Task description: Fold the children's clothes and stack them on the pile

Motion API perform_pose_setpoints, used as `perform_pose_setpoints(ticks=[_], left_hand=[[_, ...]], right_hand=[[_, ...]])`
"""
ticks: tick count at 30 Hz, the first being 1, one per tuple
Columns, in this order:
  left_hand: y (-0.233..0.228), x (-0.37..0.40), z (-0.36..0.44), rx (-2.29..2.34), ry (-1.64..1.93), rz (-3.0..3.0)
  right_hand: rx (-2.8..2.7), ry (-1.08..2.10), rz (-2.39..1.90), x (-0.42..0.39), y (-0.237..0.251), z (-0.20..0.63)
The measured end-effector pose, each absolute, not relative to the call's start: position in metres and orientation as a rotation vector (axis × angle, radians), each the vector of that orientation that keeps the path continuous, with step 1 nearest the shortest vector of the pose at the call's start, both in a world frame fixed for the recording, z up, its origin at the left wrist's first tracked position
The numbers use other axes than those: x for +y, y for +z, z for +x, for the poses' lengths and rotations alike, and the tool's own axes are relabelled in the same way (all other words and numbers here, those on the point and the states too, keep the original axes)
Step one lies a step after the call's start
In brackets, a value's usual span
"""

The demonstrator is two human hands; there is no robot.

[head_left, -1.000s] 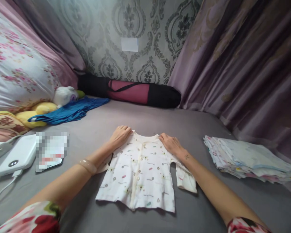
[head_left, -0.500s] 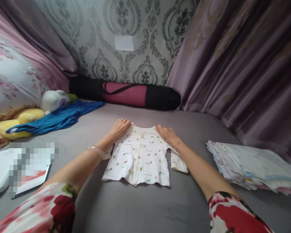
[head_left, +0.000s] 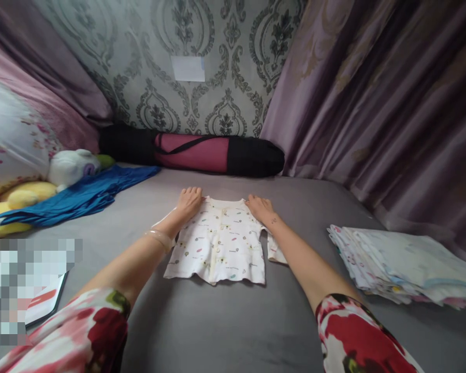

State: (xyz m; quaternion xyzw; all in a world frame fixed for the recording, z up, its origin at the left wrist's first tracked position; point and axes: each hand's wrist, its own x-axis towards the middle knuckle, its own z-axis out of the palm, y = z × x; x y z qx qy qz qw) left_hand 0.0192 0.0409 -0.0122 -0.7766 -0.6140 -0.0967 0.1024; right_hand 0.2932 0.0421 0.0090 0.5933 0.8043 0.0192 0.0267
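Where the grey bed sheet [head_left: 225, 331] fills the middle of the head view, one small white printed baby shirt [head_left: 217, 243] lies flat, front up, its collar toward the wall. Two hands rest on it: the left hand [head_left: 189, 199] lies palm down on the shirt's left shoulder, fingers spread flat and gripping nothing; the right hand [head_left: 259, 207] presses the other shoulder the same way, fingers loose and extended. One bracelet [head_left: 160, 237] circles the left wrist. At right lies one stack of folded clothes [head_left: 399, 261]. At left lie one blue garment [head_left: 77, 197], one white plush toy [head_left: 70, 167] and one yellow one [head_left: 17, 199]. One rolled mat bag [head_left: 194, 153] lies along the wall.
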Motion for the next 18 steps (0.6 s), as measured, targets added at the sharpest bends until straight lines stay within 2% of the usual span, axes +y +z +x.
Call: perform_pose_setpoints(ticks=[4,12,18], left_hand=[[-0.008,0.020,0.037,-1.769,-0.309,-2.342],[-0.041,-0.004,0.059,-1.925,-0.311,-2.476],[-0.044,-0.004,0.057,-1.964,-0.273,-2.472]], right_hand=[[2.603,0.129,1.906,0.020,0.005,0.278],[2.612,-0.256,1.936,-0.007,-0.017,0.248],[2.592,-0.298,1.961,-0.002,-0.024,0.248]])
